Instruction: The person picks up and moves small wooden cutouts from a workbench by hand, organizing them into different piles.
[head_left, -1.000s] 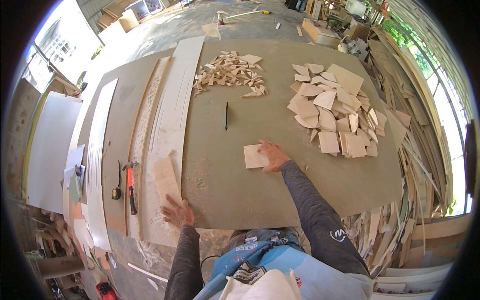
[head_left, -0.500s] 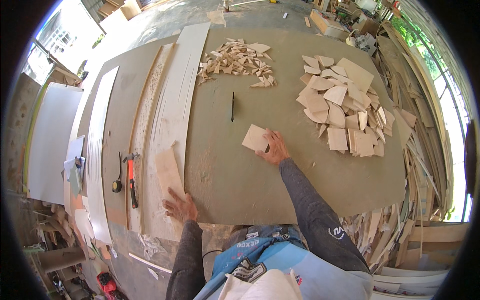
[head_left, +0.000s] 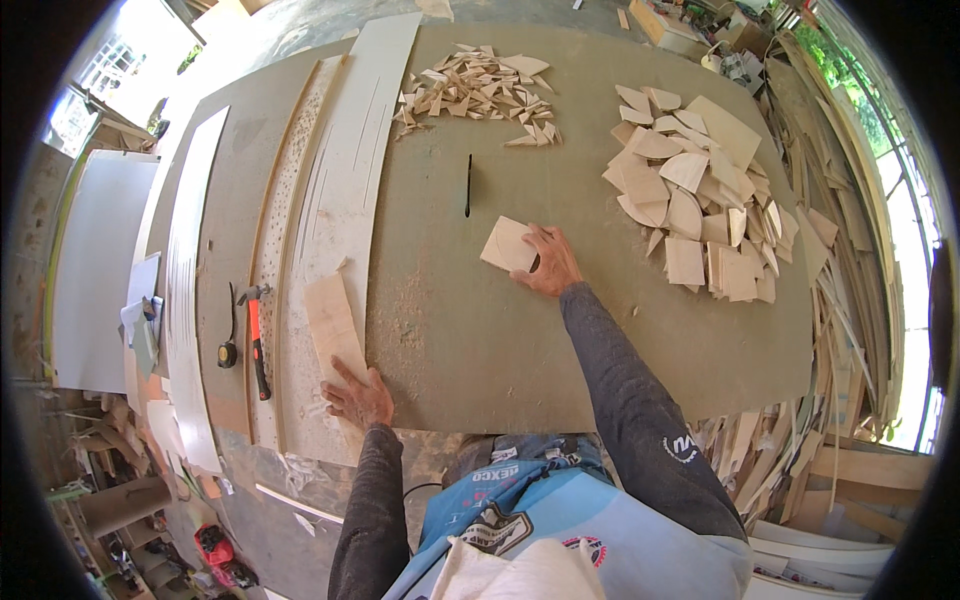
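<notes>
My right hand (head_left: 552, 263) grips the right edge of a small, squarish wood piece (head_left: 505, 243) near the middle of the table, thumb on the near side and fingers on the far side. A thin curved line runs across the piece. To the left, my left hand (head_left: 358, 393) lies with fingers spread on the near end of a longer wooden board (head_left: 331, 310), which rests on a white panel (head_left: 340, 190). A slim dark pencil-like stick (head_left: 468, 185) lies beyond the squarish piece.
A heap of small wood offcuts (head_left: 480, 85) lies at the far middle; a larger pile of curved-edged pieces (head_left: 690, 185) lies right. Left are a hammer (head_left: 257, 340), a tape measure (head_left: 227, 354) and a long wooden strip (head_left: 300, 130). Stacked boards (head_left: 850, 230) line the right side.
The view has tilted slightly, so the table and piles appear higher in the picture. Both hands stay on the same wood pieces, with little movement.
</notes>
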